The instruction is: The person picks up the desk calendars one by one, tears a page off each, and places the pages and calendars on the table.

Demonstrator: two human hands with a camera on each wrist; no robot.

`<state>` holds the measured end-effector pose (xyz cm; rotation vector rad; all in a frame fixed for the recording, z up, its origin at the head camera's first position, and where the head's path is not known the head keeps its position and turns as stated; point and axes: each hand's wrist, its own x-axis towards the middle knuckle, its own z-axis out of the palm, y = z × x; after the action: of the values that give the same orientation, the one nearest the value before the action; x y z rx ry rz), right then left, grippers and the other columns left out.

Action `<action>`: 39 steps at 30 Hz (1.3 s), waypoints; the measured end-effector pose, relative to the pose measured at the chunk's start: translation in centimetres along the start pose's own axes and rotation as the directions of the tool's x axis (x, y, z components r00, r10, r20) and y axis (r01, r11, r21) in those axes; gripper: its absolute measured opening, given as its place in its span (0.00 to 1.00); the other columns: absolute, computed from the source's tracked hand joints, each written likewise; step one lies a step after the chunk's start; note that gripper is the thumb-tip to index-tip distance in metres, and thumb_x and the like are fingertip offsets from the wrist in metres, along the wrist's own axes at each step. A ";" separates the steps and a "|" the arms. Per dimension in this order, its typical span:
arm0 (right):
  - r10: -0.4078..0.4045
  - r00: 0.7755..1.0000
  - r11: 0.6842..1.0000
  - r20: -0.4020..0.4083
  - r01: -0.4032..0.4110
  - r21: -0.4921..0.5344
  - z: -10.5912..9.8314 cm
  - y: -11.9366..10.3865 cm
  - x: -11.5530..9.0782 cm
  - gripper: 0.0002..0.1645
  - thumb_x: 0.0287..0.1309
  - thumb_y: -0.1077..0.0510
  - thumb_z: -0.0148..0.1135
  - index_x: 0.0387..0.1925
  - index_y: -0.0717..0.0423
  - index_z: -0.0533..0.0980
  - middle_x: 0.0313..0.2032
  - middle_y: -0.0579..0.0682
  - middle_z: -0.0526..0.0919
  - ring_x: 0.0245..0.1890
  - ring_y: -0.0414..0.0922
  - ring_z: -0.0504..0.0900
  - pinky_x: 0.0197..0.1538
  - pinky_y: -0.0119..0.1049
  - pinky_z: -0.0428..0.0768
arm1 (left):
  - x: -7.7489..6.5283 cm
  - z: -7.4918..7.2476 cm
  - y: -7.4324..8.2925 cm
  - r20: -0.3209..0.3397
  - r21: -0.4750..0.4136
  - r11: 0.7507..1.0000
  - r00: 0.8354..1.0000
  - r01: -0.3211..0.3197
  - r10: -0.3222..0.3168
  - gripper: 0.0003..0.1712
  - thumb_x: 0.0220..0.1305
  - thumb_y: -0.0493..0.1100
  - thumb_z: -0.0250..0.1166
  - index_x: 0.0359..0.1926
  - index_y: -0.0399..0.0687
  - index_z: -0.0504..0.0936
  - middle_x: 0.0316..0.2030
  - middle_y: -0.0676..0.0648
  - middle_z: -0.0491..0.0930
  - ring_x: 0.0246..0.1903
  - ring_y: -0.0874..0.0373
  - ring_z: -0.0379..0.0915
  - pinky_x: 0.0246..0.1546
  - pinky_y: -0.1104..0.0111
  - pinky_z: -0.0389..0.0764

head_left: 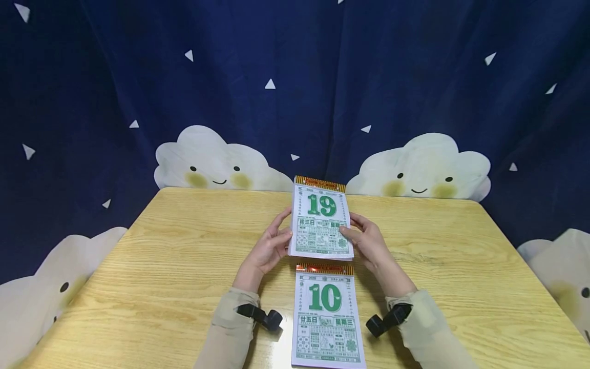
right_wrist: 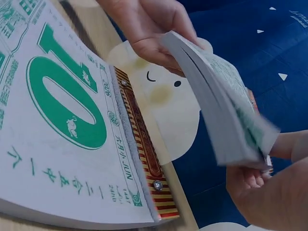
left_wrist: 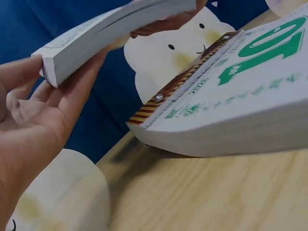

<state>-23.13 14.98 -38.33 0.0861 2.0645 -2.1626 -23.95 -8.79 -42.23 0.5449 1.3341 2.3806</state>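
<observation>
Both hands hold a tear-off calendar [head_left: 320,220] off the table, its top page showing a green 19. My left hand [head_left: 271,247] grips the left edge, thumb on the side and fingers underneath. Opposite it, my right hand [head_left: 371,243] grips the right edge with the thumb on the page. In the right wrist view the held pad [right_wrist: 211,101] bends, and a page corner [right_wrist: 264,134] lifts beside the right hand. A second tear-off calendar [head_left: 327,323], showing a green 10, lies flat just nearer to me, between the forearms.
The wooden table [head_left: 184,266] reaches back to a dark blue curtain [head_left: 295,77] printed with white clouds and triangles. Black camera straps [head_left: 260,315] sit on both sleeved wrists. A striped red and gold binding strip [right_wrist: 144,144] tops the lying calendar.
</observation>
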 end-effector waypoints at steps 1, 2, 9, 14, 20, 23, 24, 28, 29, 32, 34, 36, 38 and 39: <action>-0.018 1.000 1.000 -0.013 0.018 0.001 0.0 0.0 0.0 0.36 0.57 0.66 0.56 0.65 0.62 0.55 0.57 0.57 0.64 0.36 0.35 0.77 0.37 0.26 0.79 | 0.0 0.1 0.0 -0.004 0.009 1.000 1.000 0.014 -0.014 0.34 0.66 0.31 0.42 0.70 0.56 0.47 0.46 0.48 0.78 0.37 0.57 0.78 0.36 0.66 0.79; -0.037 0.999 0.999 -0.024 0.036 -0.003 -0.1 -0.1 0.0 0.36 0.56 0.67 0.56 0.65 0.61 0.55 0.56 0.56 0.65 0.36 0.35 0.77 0.37 0.26 0.79 | 0.1 0.1 0.0 -0.007 0.020 0.999 1.000 0.028 -0.028 0.33 0.66 0.33 0.43 0.69 0.55 0.48 0.46 0.48 0.78 0.37 0.57 0.78 0.35 0.66 0.79; -0.121 0.991 0.991 -0.048 0.118 -0.057 0.0 -0.7 -0.2 0.35 0.53 0.68 0.58 0.62 0.58 0.57 0.48 0.52 0.68 0.35 0.37 0.78 0.35 0.28 0.79 | 0.8 0.9 -0.2 -0.107 0.163 0.981 0.990 0.109 -0.092 0.32 0.66 0.39 0.50 0.67 0.64 0.52 0.46 0.44 0.78 0.36 0.55 0.79 0.36 0.60 0.81; -0.113 0.989 0.990 -0.091 0.105 -0.093 0.3 -1.3 -0.2 0.32 0.55 0.63 0.58 0.61 0.58 0.60 0.43 0.51 0.68 0.33 0.36 0.76 0.35 0.27 0.79 | 0.8 1.6 0.4 -0.186 0.318 0.941 0.981 0.114 -0.056 0.33 0.66 0.36 0.49 0.68 0.68 0.52 0.52 0.37 0.73 0.36 0.55 0.78 0.35 0.60 0.81; -0.230 0.967 0.955 -0.110 0.202 -0.219 0.7 -1.1 0.4 0.27 0.54 0.67 0.58 0.57 0.59 0.64 0.41 0.54 0.67 0.30 0.36 0.75 0.34 0.28 0.76 | 1.0 2.7 1.3 -0.243 0.399 0.903 0.968 0.158 -0.062 0.35 0.65 0.34 0.47 0.69 0.66 0.50 0.52 0.36 0.73 0.34 0.55 0.78 0.32 0.62 0.80; -0.232 0.965 0.950 -0.119 0.198 -0.242 0.8 -0.9 0.5 0.26 0.54 0.67 0.58 0.56 0.58 0.64 0.42 0.55 0.68 0.31 0.37 0.77 0.35 0.29 0.77 | 0.8 2.4 1.3 -0.225 0.357 0.921 0.971 0.155 -0.076 0.35 0.65 0.34 0.47 0.68 0.66 0.51 0.51 0.36 0.74 0.34 0.55 0.78 0.32 0.62 0.80; -0.221 0.968 0.954 -0.119 0.189 -0.233 0.8 -0.9 0.4 0.26 0.54 0.67 0.58 0.56 0.58 0.64 0.43 0.55 0.68 0.31 0.37 0.77 0.35 0.29 0.78 | 0.7 2.2 1.3 -0.197 0.327 0.934 0.977 0.141 -0.078 0.35 0.66 0.35 0.48 0.68 0.66 0.51 0.50 0.38 0.75 0.34 0.56 0.78 0.33 0.63 0.80; -0.180 0.979 0.966 -0.097 0.157 -0.205 0.7 -1.4 0.1 0.28 0.55 0.65 0.58 0.58 0.58 0.64 0.45 0.56 0.69 0.31 0.37 0.78 0.34 0.28 0.79 | 0.0 1.1 1.0 -0.036 0.149 0.986 0.997 0.077 -0.073 0.33 0.69 0.38 0.45 0.70 0.63 0.48 0.47 0.44 0.77 0.34 0.57 0.78 0.33 0.66 0.79; -0.173 0.981 0.967 -0.089 0.152 -0.204 0.6 -1.6 0.1 0.28 0.55 0.65 0.58 0.58 0.58 0.64 0.45 0.57 0.68 0.31 0.36 0.79 0.34 0.28 0.78 | -0.2 0.9 0.9 -0.009 0.111 0.992 0.998 0.066 -0.066 0.32 0.69 0.38 0.44 0.70 0.61 0.46 0.46 0.47 0.77 0.34 0.58 0.77 0.33 0.67 0.79; -0.166 0.983 0.963 -0.073 0.146 -0.225 0.6 -2.0 -0.1 0.30 0.55 0.64 0.59 0.60 0.58 0.63 0.47 0.58 0.69 0.33 0.39 0.79 0.36 0.28 0.78 | -0.2 0.7 0.8 0.028 0.041 0.998 0.999 0.039 -0.040 0.32 0.70 0.37 0.42 0.71 0.57 0.45 0.45 0.49 0.78 0.34 0.58 0.76 0.32 0.69 0.79; -0.178 0.982 0.954 -0.063 0.156 -0.255 0.6 -2.3 -0.3 0.31 0.55 0.63 0.59 0.61 0.57 0.63 0.49 0.58 0.70 0.37 0.43 0.79 0.39 0.31 0.78 | -0.2 0.6 0.7 0.021 0.016 1.000 0.999 0.023 -0.024 0.31 0.69 0.36 0.42 0.70 0.55 0.45 0.45 0.50 0.78 0.35 0.58 0.77 0.34 0.69 0.79; -0.249 0.967 0.918 -0.057 0.217 -0.333 0.6 -2.5 -0.7 0.33 0.54 0.62 0.61 0.61 0.56 0.63 0.51 0.58 0.70 0.44 0.47 0.77 0.44 0.34 0.77 | -0.2 0.5 0.6 0.020 0.000 1.000 1.000 0.006 -0.006 0.31 0.69 0.36 0.41 0.70 0.54 0.46 0.45 0.51 0.79 0.36 0.59 0.77 0.35 0.68 0.80; -0.406 0.913 0.818 -0.034 0.347 -0.459 0.6 -2.7 -1.2 0.34 0.51 0.61 0.63 0.61 0.58 0.63 0.52 0.58 0.69 0.49 0.51 0.73 0.50 0.39 0.74 | -0.1 0.4 0.5 0.020 -0.021 1.000 1.000 -0.003 0.004 0.30 0.70 0.36 0.41 0.70 0.54 0.47 0.45 0.51 0.79 0.37 0.59 0.77 0.37 0.67 0.80; -0.501 0.865 0.735 -0.008 0.421 -0.531 0.7 -2.7 -1.5 0.34 0.50 0.61 0.64 0.60 0.58 0.65 0.52 0.58 0.70 0.51 0.52 0.71 0.52 0.41 0.72 | -0.2 0.3 0.5 0.021 -0.031 1.000 1.000 -0.007 0.008 0.30 0.70 0.35 0.41 0.70 0.54 0.47 0.45 0.51 0.79 0.38 0.58 0.78 0.38 0.67 0.80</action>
<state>-22.04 14.53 -35.40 -0.3843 2.9444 -1.7560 -23.71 -8.87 -41.65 0.5655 1.2870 2.3910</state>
